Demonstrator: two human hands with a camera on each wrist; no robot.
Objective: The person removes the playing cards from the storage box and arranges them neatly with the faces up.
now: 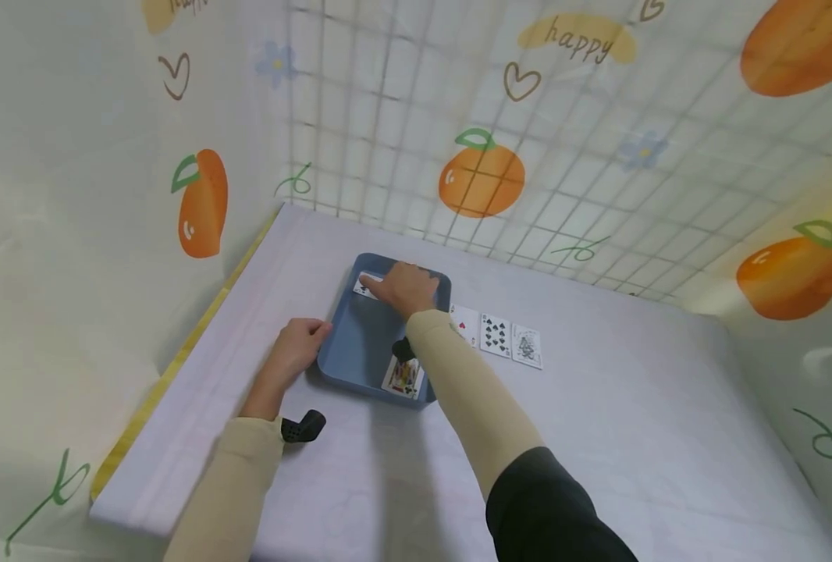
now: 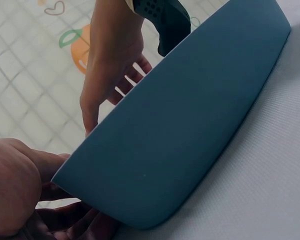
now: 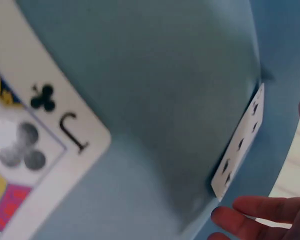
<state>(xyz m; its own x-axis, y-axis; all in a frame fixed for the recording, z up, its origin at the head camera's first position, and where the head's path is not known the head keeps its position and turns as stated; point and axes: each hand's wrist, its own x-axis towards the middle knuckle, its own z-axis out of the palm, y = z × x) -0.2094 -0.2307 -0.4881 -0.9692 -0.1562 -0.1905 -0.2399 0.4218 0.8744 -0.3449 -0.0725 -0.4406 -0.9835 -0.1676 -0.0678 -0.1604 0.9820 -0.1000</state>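
Note:
A blue tray [image 1: 360,336] lies on the table, and my left hand [image 1: 300,346] grips its left rim. In the left wrist view the left thumb is at the rim and the fingers are by the outer wall. Over the tray's far end is my right hand [image 1: 407,289], its fingers extended and apart in the right wrist view. Just beyond those fingertips a black-pip playing card [image 3: 240,145] rests in the tray by the wall, apparently tilted. A jack of clubs [image 1: 403,379] lies at the tray's near right; the right forearm hides part of the tray.
Right of the tray, three cards lie in a row: a red-pip card [image 1: 464,321], a black-pip card [image 1: 496,336] and a picture card [image 1: 527,346]. A white cloth covers the table [image 1: 634,421]. Behind it stands a wire grid [image 1: 388,117] under a printed curtain.

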